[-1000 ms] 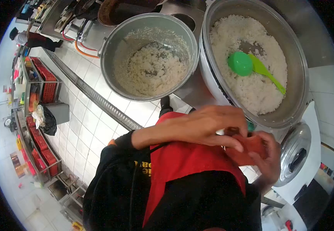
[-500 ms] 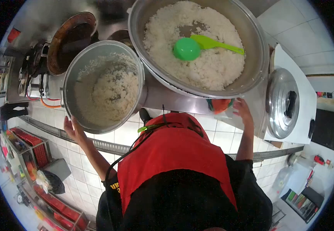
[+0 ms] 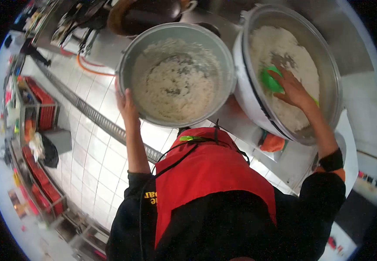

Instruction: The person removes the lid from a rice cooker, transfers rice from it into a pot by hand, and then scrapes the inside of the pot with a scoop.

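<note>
A deep metal pot [image 3: 177, 117] with rice [image 3: 171, 87] stuck on its bottom and walls stands at the counter's front. My left hand [image 3: 127, 106] touches the pot's lower left side, fingers apart. At the right is a wide metal pan [image 3: 334, 82] holding a large bed of white rice [image 3: 301, 48]. Over it, my right hand [image 3: 292, 89] reaches with spread fingers to a green cup [image 3: 271, 79] lying on the rice; no closed grip on it shows. Part of a light green spatula [image 3: 315, 101] shows beside my right forearm.
A brown-rimmed wok [image 3: 116, 17] and a stove with an orange hose [image 3: 84, 67] are at the upper left. An orange cloth [image 3: 272, 142] lies below the wide pan. Red crates [image 3: 45, 106] stand on the left, beyond a floor drain [image 3: 97, 114].
The view has turned, shifting the pots rightward in the picture. My right hand has moved from the counter edge to the green cup. My left hand has come against the deep pot's side.
</note>
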A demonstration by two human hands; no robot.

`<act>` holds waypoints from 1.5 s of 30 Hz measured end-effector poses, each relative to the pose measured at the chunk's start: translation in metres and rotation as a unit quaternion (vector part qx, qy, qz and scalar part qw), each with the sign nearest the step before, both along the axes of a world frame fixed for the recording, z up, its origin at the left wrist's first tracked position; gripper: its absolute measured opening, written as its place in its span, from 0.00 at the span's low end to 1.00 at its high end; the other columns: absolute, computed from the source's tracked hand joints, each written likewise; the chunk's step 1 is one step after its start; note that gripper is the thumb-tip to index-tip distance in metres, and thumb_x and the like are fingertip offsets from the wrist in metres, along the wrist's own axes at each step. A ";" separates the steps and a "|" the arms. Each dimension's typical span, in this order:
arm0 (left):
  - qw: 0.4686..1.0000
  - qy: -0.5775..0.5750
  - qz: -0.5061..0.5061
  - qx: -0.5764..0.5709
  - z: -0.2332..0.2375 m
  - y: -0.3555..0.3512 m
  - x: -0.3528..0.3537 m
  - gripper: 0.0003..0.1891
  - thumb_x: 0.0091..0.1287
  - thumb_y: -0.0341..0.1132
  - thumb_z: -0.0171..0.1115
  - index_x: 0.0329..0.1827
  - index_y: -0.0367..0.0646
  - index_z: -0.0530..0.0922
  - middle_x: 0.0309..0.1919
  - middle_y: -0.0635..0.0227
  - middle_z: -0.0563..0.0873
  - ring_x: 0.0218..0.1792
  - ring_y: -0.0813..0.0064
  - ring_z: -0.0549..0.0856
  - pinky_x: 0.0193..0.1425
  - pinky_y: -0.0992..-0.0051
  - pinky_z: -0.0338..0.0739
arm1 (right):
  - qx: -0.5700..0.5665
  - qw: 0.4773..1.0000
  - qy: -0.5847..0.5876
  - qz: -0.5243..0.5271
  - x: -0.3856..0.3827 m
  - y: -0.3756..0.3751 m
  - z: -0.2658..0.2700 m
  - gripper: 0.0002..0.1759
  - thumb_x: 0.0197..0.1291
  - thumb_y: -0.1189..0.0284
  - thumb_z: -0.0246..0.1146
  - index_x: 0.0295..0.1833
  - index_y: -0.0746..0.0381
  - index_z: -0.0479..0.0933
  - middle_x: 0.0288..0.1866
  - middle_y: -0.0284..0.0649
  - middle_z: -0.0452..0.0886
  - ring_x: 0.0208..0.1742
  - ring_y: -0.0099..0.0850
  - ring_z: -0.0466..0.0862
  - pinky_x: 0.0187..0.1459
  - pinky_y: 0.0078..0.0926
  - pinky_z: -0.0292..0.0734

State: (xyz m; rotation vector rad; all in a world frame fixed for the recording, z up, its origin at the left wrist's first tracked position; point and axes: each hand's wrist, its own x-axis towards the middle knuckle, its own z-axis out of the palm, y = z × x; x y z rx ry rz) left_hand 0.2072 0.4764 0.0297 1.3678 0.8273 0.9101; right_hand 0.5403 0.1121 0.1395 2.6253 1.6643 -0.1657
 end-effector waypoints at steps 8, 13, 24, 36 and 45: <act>1.000 0.004 0.018 -0.007 0.015 0.011 0.003 0.21 0.72 0.33 0.47 0.67 0.38 0.63 0.55 0.56 0.77 0.55 0.70 0.76 0.60 0.75 0.67 | -0.113 0.993 0.022 -0.034 0.035 0.032 -0.005 0.40 0.50 0.73 0.65 0.70 0.51 0.58 0.71 0.51 0.61 0.70 0.48 0.63 0.67 0.40 0.62; 1.000 -0.012 -0.013 -0.025 0.025 0.021 0.007 0.21 0.72 0.32 0.48 0.66 0.34 0.62 0.56 0.58 0.76 0.56 0.73 0.74 0.62 0.76 0.64 | 0.066 0.979 -0.113 -0.157 0.057 0.041 0.035 0.25 0.60 0.78 0.47 0.65 0.56 0.66 0.61 0.53 0.73 0.60 0.48 0.75 0.60 0.41 0.68; 0.999 -0.018 -0.029 -0.022 0.003 0.028 0.010 0.23 0.72 0.32 0.48 0.67 0.30 0.61 0.60 0.55 0.73 0.62 0.70 0.71 0.67 0.74 0.60 | -0.048 0.994 0.058 0.084 -0.112 0.317 -0.078 0.20 0.60 0.76 0.50 0.59 0.68 0.65 0.51 0.58 0.76 0.49 0.54 0.78 0.49 0.43 0.75; 0.999 0.007 -0.044 -0.030 0.017 0.024 0.015 0.22 0.73 0.32 0.47 0.67 0.34 0.60 0.59 0.55 0.74 0.61 0.71 0.71 0.66 0.75 0.60 | 0.113 0.992 -0.051 0.034 -0.104 0.335 -0.264 0.28 0.58 0.72 0.60 0.64 0.70 0.65 0.59 0.56 0.71 0.55 0.48 0.76 0.48 0.45 0.78; 1.000 0.000 -0.024 -0.009 0.010 0.018 0.016 0.21 0.73 0.33 0.47 0.66 0.34 0.62 0.59 0.56 0.74 0.61 0.69 0.72 0.66 0.74 0.61 | 0.151 0.946 0.227 0.174 -0.153 0.333 -0.275 0.25 0.56 0.72 0.56 0.61 0.63 0.69 0.59 0.55 0.73 0.56 0.51 0.75 0.57 0.42 0.69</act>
